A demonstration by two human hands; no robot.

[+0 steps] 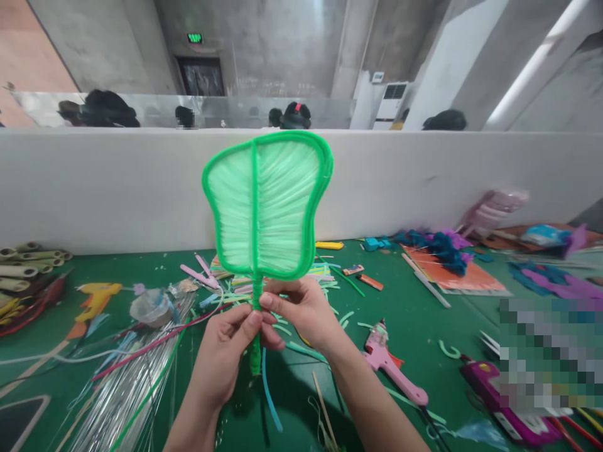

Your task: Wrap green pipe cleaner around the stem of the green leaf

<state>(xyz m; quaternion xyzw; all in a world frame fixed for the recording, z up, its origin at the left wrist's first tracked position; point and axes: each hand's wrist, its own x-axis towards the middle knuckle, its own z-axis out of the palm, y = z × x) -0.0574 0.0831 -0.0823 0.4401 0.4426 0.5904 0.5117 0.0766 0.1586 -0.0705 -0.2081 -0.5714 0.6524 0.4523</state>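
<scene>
Above the table [409, 320], I am holding the green fan [271, 207] upright, my left hand [221, 342] and right hand [306, 314] both pinching its handle [255, 359]; rim, central rib and panels are looking finished, the handle wrapped, no obvious gap showing.

Fingers [251, 324] partly hide the green fan [255, 207], a dark slab [21, 424] to its left is cropped, and a purple case [490, 389] to its right partly pixelated.

Left hand [225, 348] and right hand [305, 312] hold 1 green fan [285, 204] by its handle [255, 356] above a table [417, 317].
</scene>
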